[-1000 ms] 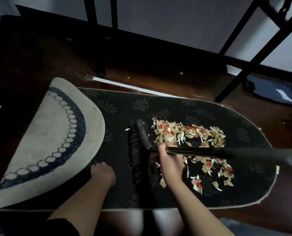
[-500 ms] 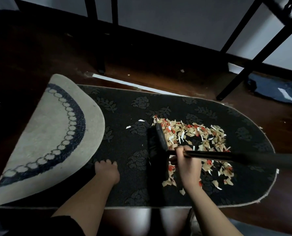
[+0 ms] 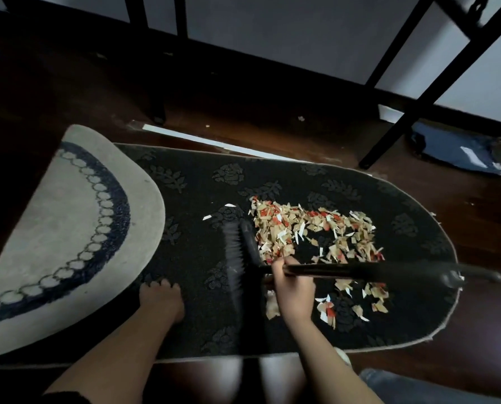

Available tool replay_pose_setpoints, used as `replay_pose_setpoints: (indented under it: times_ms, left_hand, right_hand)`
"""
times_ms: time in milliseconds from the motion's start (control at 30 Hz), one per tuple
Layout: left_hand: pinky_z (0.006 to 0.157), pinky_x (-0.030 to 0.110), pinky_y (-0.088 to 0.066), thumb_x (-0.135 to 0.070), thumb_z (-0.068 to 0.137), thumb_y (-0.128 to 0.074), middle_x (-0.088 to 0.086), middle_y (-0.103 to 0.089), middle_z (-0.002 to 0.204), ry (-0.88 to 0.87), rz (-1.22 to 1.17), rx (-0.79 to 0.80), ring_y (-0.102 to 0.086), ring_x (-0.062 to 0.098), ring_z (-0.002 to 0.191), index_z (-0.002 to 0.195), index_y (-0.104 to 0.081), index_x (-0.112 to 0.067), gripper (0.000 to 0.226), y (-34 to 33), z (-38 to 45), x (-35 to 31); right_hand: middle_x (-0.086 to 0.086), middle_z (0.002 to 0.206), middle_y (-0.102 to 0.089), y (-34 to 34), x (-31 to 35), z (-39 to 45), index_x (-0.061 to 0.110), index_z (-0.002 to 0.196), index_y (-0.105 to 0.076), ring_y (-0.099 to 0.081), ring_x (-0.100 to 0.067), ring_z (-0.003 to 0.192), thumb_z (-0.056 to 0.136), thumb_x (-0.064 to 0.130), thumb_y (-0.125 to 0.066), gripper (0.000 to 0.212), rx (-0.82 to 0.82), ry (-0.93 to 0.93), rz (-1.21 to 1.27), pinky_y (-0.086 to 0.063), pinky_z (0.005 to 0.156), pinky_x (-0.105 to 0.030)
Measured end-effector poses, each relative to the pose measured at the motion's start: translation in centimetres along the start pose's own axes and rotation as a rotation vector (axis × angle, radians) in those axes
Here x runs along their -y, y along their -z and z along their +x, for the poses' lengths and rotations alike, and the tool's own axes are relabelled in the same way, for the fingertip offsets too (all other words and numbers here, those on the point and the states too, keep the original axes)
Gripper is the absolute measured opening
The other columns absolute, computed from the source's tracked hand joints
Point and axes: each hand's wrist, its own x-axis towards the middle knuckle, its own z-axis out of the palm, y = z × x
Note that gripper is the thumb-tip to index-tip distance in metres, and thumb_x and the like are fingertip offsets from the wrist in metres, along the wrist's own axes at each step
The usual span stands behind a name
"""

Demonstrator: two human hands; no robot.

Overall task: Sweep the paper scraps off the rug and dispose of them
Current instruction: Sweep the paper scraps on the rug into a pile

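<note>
A dark oval rug (image 3: 191, 258) lies on the floor, its left end folded over so the pale underside (image 3: 68, 228) shows. A heap of tan, red and white paper scraps (image 3: 313, 234) covers the rug's right half. My right hand (image 3: 293, 287) grips the black handle of a broom (image 3: 243, 258), whose bristle head stands on the rug at the left edge of the heap. My left hand (image 3: 161, 298) presses on the rug beside the fold, its fingertips tucked under the folded flap. Two white scraps (image 3: 229, 205) lie apart, left of the heap.
Dark wooden floor surrounds the rug. Black furniture legs (image 3: 395, 126) stand behind it, with more (image 3: 156, 83) at the back left. A dark blue bag (image 3: 459, 153) lies at the far right. A white strip (image 3: 202, 139) runs along the rug's far edge.
The broom head swept right into the scraps, then came back a little to the heap's left edge. My left hand stayed on the rug.
</note>
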Motion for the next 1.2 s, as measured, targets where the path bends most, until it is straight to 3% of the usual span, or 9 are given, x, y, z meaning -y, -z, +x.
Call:
replay_pose_setpoints:
  times_ms: [100,200,400,500,600,700,833,1000,1200]
  left_hand:
    - [0.118,0.043,-0.019,-0.034,0.099,-0.034,0.011,-0.015,0.159,-0.009,0.001,-0.027,-0.022,0.030,0.145,0.153,-0.017,-0.016,0.060,0.2,-0.1,-0.4]
    - [0.117,0.043,-0.020,-0.036,0.098,-0.037,0.012,-0.021,0.157,-0.004,0.009,-0.027,-0.025,0.030,0.143,0.151,-0.023,-0.015,0.059,0.3,-0.3,-0.4]
    - [0.118,0.043,-0.018,-0.035,0.098,-0.037,0.012,-0.019,0.158,0.010,0.024,-0.021,-0.024,0.031,0.144,0.151,-0.023,-0.014,0.059,0.2,-0.4,0.1]
    - [0.118,0.043,-0.018,-0.035,0.098,-0.037,0.012,-0.017,0.159,0.008,0.030,-0.017,-0.022,0.031,0.145,0.152,-0.023,-0.015,0.059,0.2,-0.3,0.0]
    - [0.117,0.043,-0.019,-0.035,0.099,-0.036,0.012,-0.016,0.159,0.010,0.042,-0.009,-0.022,0.031,0.145,0.152,-0.022,-0.015,0.059,0.2,-0.4,-0.1]
    - [0.116,0.043,-0.019,-0.034,0.099,-0.036,0.012,-0.019,0.158,0.001,0.031,-0.033,-0.025,0.030,0.143,0.151,-0.025,-0.015,0.057,0.2,-0.4,-0.2]
    - [0.115,0.042,-0.022,-0.034,0.098,-0.036,0.012,-0.026,0.154,-0.019,0.012,-0.052,-0.028,0.030,0.141,0.149,-0.028,-0.014,0.055,0.8,-0.4,-0.2]
    - [0.117,0.043,-0.019,-0.033,0.099,-0.037,0.012,-0.021,0.157,-0.014,-0.013,-0.032,-0.025,0.031,0.143,0.152,-0.021,-0.013,0.059,1.2,0.2,-0.1]
    - [0.117,0.044,-0.019,-0.036,0.101,-0.034,0.014,-0.017,0.158,-0.017,-0.066,-0.032,-0.024,0.032,0.143,0.153,-0.017,-0.010,0.061,2.4,2.4,0.4]
  right_hand:
    - [0.006,0.057,-0.052,2.5,-0.2,0.8,0.021,0.068,-0.052,-0.049,-0.008,0.055,0.096,0.017,-0.049,0.029,-0.041,0.097,-0.126,-0.033,0.058,-0.028]
    - [0.005,0.057,-0.057,3.4,0.8,-0.1,0.017,0.071,-0.059,-0.054,-0.006,0.053,0.096,0.017,-0.049,0.027,-0.073,0.164,-0.028,-0.035,0.051,-0.015]
    - [-0.002,0.067,-0.070,-1.1,1.3,-0.9,0.022,0.072,-0.064,-0.066,-0.010,0.069,0.094,0.028,-0.054,0.024,0.136,-0.008,0.083,-0.052,0.077,-0.026]
    - [0.004,0.059,-0.058,-1.8,0.1,-0.6,0.024,0.063,-0.055,-0.055,-0.005,0.061,0.093,0.020,-0.057,0.030,0.121,0.004,0.065,-0.044,0.071,-0.010]
    - [0.000,0.063,-0.064,-0.6,-1.0,0.3,0.023,0.067,-0.060,-0.063,-0.020,0.066,0.089,0.029,-0.055,0.024,0.048,-0.070,0.095,-0.052,0.070,-0.031]
    - [-0.002,0.060,-0.060,1.7,-1.3,1.1,0.023,0.066,-0.056,-0.059,-0.021,0.060,0.094,0.027,-0.050,0.029,-0.031,-0.009,-0.009,-0.047,0.059,-0.031]
    - [-0.004,0.064,-0.068,3.8,-0.1,1.5,0.017,0.076,-0.064,-0.066,-0.022,0.065,0.095,0.025,-0.048,0.026,-0.077,0.089,0.010,-0.054,0.065,-0.038]
    - [-0.003,0.073,-0.073,1.0,3.5,1.8,0.021,0.078,-0.067,-0.071,-0.022,0.075,0.093,0.031,-0.054,0.021,0.008,-0.033,0.165,-0.058,0.074,-0.042]
    - [-0.004,0.058,-0.070,-6.3,6.7,4.0,0.029,0.058,-0.071,-0.070,-0.022,0.060,0.092,0.026,-0.056,0.037,0.170,-0.049,0.244,-0.058,0.078,-0.048]
